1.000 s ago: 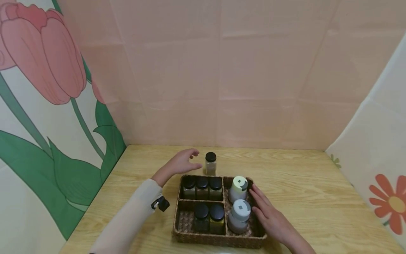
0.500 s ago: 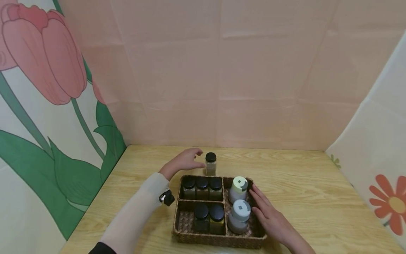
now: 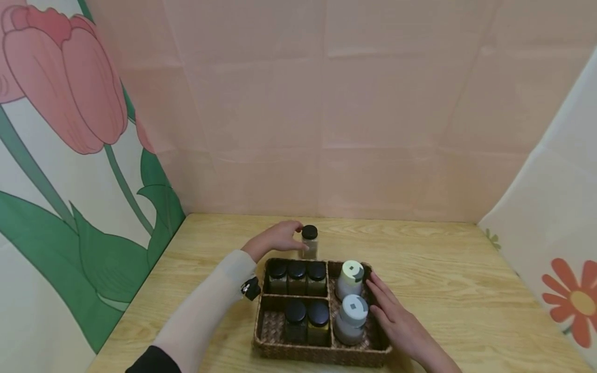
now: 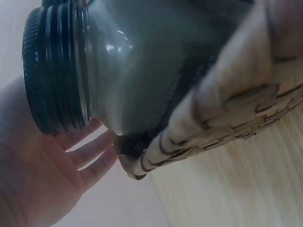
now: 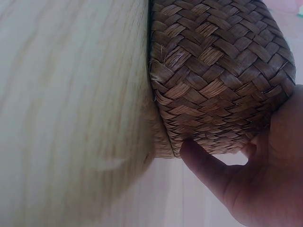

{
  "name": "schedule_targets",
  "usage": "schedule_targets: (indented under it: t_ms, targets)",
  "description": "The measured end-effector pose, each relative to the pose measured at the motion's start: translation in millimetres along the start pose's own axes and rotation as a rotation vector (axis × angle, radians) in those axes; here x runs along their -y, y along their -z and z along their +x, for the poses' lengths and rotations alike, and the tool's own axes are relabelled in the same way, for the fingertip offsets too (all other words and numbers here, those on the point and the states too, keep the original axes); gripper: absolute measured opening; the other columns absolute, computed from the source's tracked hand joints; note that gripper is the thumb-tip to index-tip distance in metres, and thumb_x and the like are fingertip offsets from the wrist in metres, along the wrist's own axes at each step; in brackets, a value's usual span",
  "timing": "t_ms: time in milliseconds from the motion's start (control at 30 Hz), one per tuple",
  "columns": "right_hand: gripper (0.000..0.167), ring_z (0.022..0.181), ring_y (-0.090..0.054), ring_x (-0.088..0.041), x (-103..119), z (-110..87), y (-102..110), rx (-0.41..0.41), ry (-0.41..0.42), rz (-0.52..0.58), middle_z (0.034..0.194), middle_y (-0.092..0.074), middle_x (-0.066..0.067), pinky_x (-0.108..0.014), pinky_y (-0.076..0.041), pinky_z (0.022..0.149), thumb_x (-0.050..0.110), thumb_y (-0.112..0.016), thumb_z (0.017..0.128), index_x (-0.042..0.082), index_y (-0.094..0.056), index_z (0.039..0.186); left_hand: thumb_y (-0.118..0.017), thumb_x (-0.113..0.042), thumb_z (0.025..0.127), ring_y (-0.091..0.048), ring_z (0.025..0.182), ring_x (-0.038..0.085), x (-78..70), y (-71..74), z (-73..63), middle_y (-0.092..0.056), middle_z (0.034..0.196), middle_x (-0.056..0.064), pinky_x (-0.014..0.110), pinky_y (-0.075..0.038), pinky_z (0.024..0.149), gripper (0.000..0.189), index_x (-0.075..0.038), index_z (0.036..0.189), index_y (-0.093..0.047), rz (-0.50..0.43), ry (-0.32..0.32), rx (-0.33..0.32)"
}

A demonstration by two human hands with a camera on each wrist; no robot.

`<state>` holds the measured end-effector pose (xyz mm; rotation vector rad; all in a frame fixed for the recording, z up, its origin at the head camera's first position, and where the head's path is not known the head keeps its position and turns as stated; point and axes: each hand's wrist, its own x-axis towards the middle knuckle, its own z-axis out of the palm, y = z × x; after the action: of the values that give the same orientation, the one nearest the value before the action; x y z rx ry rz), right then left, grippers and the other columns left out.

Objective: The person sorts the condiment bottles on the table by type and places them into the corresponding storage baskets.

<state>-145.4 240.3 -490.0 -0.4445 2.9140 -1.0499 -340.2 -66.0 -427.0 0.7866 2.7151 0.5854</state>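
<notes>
Behind the basket, a clear spice jar (image 3: 310, 248) with a black lid stands upright. My left hand (image 3: 279, 237) is around its left side, thumb across the front and fingers at the back near the lid. In the left wrist view, my left hand (image 4: 52, 175) shows partly behind a nearer jar (image 4: 137, 61) in the basket. My right hand (image 3: 394, 316) rests on the right side of the woven basket (image 3: 322, 354). In the right wrist view, its thumb lies against the basket's outer wall (image 5: 213, 75), while the other fingers are mostly hidden.
Three black-lidded jars (image 3: 297, 277) fill the basket's back left compartment, with two more jars (image 3: 308, 324) in the front left one. Its right compartment holds a yellow-green-lidded bottle (image 3: 351, 280) and a white-lidded bottle (image 3: 351, 320). A pink cloth (image 3: 322, 129) hangs behind the wooden table (image 3: 448, 269).
My left hand has moved right, from beside the spice jar to around it. My right hand and the basket stay in place.
</notes>
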Motion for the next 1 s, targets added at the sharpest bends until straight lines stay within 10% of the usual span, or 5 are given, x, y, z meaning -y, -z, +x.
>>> schedule_targets:
  t_ms: [1000]
  targets:
    - [0.054, 0.149, -0.024, -0.034, 1.1, 1.9, -0.1, -0.016, 0.011, -0.012, 0.169, -0.019, -0.006, -0.057, -0.031, 0.113, 0.022, -0.049, 0.108, 0.010, -0.034, 0.159, -0.075, -0.033, 0.093, -0.062, 0.115, 0.026, -11.3, -9.6, 17.5, -0.063, 0.126, 0.009, 0.042, -0.052, 0.095, 0.053, -0.006, 0.134, -0.055, 0.016, 0.070, -0.009]
